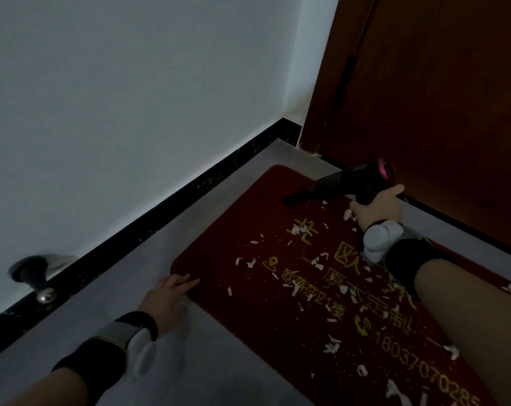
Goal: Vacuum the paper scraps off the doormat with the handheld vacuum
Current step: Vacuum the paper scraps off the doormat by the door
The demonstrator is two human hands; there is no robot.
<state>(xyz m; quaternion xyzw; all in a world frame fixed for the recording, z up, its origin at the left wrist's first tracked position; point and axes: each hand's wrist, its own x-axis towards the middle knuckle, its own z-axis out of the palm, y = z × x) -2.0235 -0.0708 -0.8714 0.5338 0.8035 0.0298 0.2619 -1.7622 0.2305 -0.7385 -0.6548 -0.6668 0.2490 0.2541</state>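
Doorstop of dark colour sticks out from the white wall at the lower left of the frame, just above the black baseboard that runs up toward the middle. Below the baseboard lies the grey floor.

In the lower left, the left hand comes in with a black wristband and a white device on the wrist. Its fingers are straight and spread, and the fingertips press on the left edge of the doormat, so this grip is apart and holds nothing.

The red doormat fills the lower middle and the right of the frame, with yellow characters and a phone number printed on it. White paper scraps are spread over its middle and its lower right part; the upper left part of the mat shows almost none.

In the upper right of the mat, the right hand is clamped around the handle of the black handheld vacuum, which has a pink ring at its back end. Its nozzle points left and down, and the tip is at the mat surface near the far edge, just beside a few scraps. I cannot tell if the tip touches the mat.

Behind it, a brown wooden door takes the upper right of the frame.
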